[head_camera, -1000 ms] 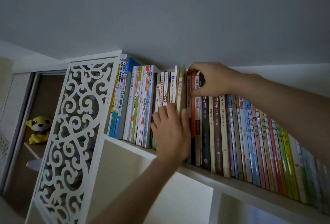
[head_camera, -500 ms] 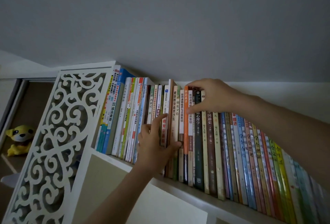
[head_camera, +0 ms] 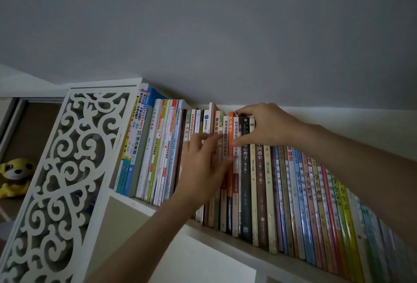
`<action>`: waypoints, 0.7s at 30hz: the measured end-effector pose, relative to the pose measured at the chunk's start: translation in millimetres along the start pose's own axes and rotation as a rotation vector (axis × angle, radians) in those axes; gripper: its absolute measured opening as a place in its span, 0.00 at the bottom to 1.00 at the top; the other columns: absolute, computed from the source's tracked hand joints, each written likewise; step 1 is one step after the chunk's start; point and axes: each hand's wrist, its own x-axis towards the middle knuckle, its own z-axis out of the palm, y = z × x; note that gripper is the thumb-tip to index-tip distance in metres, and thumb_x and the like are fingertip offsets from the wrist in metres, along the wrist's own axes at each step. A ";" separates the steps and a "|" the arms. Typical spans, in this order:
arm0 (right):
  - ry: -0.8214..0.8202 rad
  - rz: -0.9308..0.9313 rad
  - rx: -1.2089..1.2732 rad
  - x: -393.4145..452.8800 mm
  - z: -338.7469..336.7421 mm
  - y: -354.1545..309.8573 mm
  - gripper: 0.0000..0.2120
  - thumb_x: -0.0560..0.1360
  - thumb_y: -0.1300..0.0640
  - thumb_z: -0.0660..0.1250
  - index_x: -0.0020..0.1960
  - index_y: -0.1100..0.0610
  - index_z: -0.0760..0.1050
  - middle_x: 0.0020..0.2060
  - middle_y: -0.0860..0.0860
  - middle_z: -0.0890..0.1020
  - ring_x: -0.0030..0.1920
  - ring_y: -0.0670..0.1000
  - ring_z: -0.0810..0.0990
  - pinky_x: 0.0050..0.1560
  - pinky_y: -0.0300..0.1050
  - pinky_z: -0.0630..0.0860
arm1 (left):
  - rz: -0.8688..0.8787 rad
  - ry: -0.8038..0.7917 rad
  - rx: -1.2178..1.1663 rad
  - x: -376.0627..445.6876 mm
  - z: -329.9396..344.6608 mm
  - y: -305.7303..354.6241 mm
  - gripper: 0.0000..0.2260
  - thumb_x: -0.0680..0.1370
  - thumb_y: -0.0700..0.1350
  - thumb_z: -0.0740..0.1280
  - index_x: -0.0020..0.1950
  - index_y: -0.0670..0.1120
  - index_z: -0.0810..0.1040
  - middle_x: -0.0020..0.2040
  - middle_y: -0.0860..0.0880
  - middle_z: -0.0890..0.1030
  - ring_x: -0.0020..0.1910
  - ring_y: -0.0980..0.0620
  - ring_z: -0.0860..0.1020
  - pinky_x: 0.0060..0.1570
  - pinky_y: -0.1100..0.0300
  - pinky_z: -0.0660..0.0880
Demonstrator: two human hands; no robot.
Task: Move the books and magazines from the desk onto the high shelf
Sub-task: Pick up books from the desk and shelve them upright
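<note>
Both hands meet at mid-row on the high shelf (head_camera: pixel 225 234): the left hand (head_camera: pixel 203 167) presses flat-fingered against upright spines, nearer the tan book (head_camera: pixel 211 115) standing proud of the row, while the right hand (head_camera: pixel 266 126) grips neighbouring book tops just rightward.

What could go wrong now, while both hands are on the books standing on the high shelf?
1. The row of books looks tightly packed. The left hand presses flat on the spines, so a stuck book may crease its cover rather than slide in.
2. The right hand grips the book tops close under the ceiling, and its fingers might be pinched between spines.
3. The books stand near the front edge of the high shelf; a pull could possibly tip one off.
</note>
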 end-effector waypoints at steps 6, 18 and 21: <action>-0.044 0.067 0.080 -5.0 -3.9 12.8 0.47 0.59 0.45 0.81 0.72 0.49 0.62 0.69 0.46 0.70 0.66 0.47 0.71 0.60 0.42 0.71 | 0.001 0.004 0.204 72.5 4.4 22.0 0.23 0.80 0.57 0.60 0.74 0.53 0.65 0.64 0.46 0.64 0.65 0.46 0.63 0.67 0.48 0.64; -0.019 0.072 0.094 -6.6 -3.3 16.1 0.46 0.59 0.46 0.81 0.71 0.47 0.63 0.65 0.48 0.73 0.59 0.48 0.74 0.48 0.39 0.71 | -0.034 -0.084 0.137 67.9 0.7 28.9 0.18 0.79 0.53 0.62 0.69 0.58 0.66 0.68 0.46 0.60 0.68 0.43 0.57 0.67 0.44 0.61; 0.002 0.063 0.106 -8.2 -2.5 15.9 0.54 0.58 0.47 0.82 0.75 0.46 0.54 0.68 0.50 0.71 0.63 0.52 0.73 0.53 0.42 0.71 | 0.038 -0.072 0.181 63.0 2.5 28.7 0.18 0.79 0.53 0.61 0.70 0.59 0.65 0.65 0.47 0.61 0.66 0.45 0.59 0.67 0.43 0.62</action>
